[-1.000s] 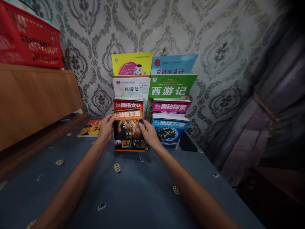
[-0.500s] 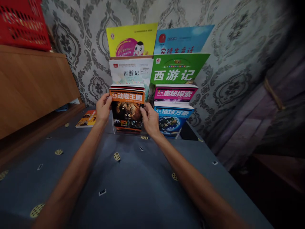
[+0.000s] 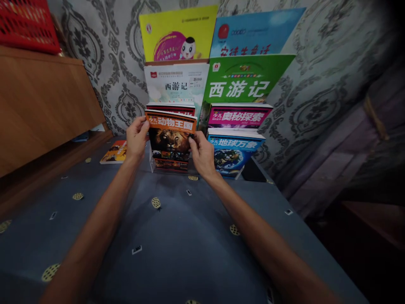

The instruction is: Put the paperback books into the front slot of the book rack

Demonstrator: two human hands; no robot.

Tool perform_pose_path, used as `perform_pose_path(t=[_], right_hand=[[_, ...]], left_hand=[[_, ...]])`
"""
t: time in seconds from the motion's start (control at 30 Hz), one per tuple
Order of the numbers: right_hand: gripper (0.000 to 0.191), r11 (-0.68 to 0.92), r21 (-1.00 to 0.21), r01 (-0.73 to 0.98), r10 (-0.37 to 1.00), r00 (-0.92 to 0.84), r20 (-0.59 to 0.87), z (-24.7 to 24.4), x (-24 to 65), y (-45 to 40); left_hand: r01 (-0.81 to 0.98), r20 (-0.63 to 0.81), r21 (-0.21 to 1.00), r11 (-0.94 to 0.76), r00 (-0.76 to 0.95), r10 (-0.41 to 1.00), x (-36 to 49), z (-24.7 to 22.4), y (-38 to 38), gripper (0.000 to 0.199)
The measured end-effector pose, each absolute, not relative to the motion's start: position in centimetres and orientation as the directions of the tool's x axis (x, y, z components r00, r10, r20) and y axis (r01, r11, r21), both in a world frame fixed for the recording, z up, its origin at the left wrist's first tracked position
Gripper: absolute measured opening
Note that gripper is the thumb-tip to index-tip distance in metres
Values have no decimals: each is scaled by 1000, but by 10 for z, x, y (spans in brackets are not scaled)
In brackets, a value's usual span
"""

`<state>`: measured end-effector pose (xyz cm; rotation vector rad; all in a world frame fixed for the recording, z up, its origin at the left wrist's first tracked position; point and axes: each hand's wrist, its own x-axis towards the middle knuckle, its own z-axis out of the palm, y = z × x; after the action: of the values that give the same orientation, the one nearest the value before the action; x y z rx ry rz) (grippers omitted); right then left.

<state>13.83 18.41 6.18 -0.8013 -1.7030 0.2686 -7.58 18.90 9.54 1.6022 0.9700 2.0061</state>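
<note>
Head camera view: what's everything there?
patterned cloth: 1, blue-grey, foreground
display stand: 1, clear, on cloth
lion-cover book: 1, orange and black, stand's front left
red-topped book: 1, red, behind it
white book: 1, white, behind that
yellow book: 1, yellow, back left
Earth-cover book: 1, blue, front right
magenta-topped book: 1, magenta, behind it
green book: 1, green, behind that
fairy-tale book: 1, blue, back right
lying book: 1, orange, left of stand
flat object: 1, black, right of stand
cabinet: 1, brown, left
basket: 1, red, on cabinet
wallpaper: 1, grey, background
curtain: 1, purplish, right
blurred object: 1, reddish, lower right
left hand: 1, bare, gripping lion-cover book's left edge
right hand: 1, bare, gripping its right edge
forearms: 2, bare, foreground
</note>
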Motion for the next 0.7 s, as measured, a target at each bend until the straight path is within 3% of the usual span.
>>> perform_pose_path(t=[0.17,0.43,0.7], right_hand=[[10,707,-494,506,622,-112,775,58,140,191],[7,555,-483,678,736,-130,664,63,140,188],[26,340,-383,859,869,-131,478,78,137,167]], left_hand=[[371,799,599,-709,-215,562,-79,96,187,20],[685,816,512,-519,-198,543,-79,94,179,11],[860,823,367,-354,-124,554,-84,93,176,17]])
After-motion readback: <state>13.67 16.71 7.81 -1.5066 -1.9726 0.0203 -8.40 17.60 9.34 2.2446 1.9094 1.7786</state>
